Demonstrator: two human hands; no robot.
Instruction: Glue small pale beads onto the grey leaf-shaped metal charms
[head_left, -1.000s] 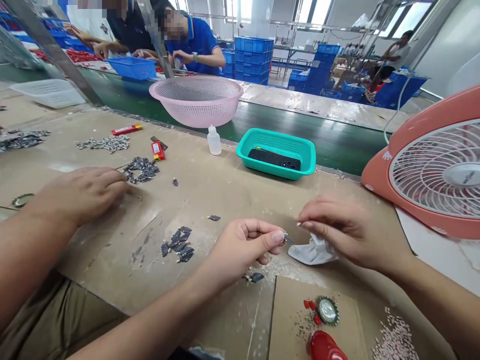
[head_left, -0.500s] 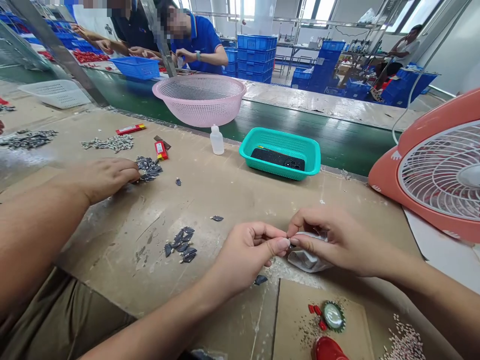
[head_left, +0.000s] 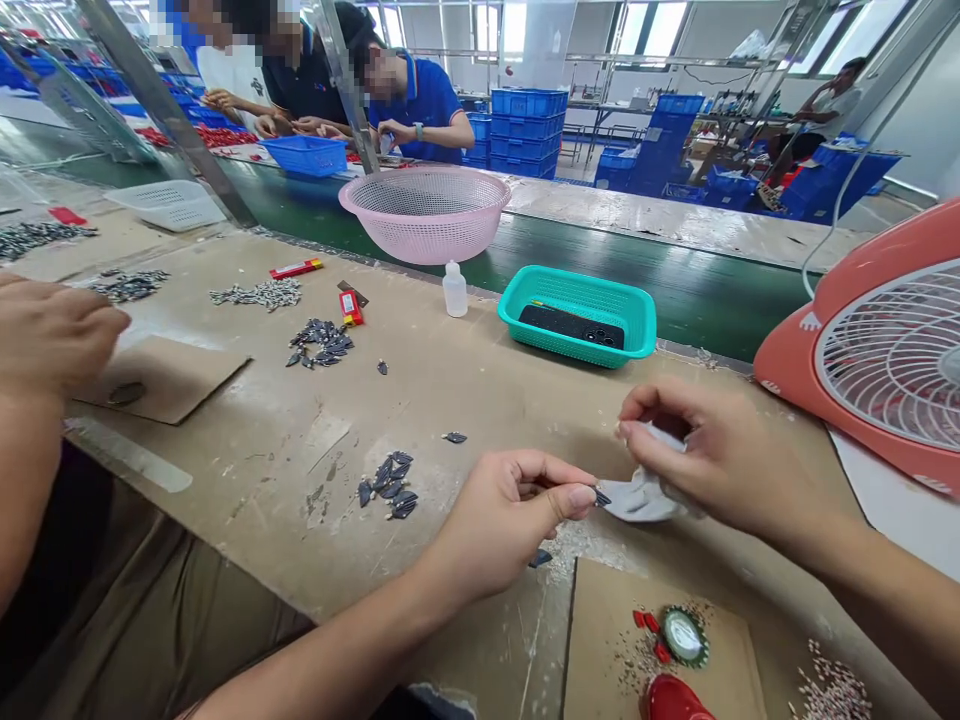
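My left hand (head_left: 504, 520) is closed in a pinch on a small dark leaf-shaped piece (head_left: 601, 496), its tip poking out past my thumb. My right hand (head_left: 712, 455) is closed around a crumpled white cloth (head_left: 637, 498), which lies against that piece. A small pile of the same dark pieces (head_left: 390, 485) lies on the brown table (head_left: 480, 400) to the left of my hands, one more (head_left: 540, 558) lies just under my left hand. A neighbouring person's hand (head_left: 52, 335) hovers at the far left.
A teal basket (head_left: 634, 320) holds a black phone (head_left: 571, 326). A pink colander (head_left: 424, 212), a small white bottle (head_left: 454, 290) and a red-orange fan (head_left: 885, 350) stand near. Bottle cap with glue (head_left: 683, 637), red bits and pale pellets (head_left: 832, 690) lie at front right. Workers sit across the green conveyor (head_left: 675, 280).
The neighbour's hand has pulled back left, away from the far pile of dark pieces. My right hand has lifted its fingers slightly, and the cloth now rests against the pinched piece.
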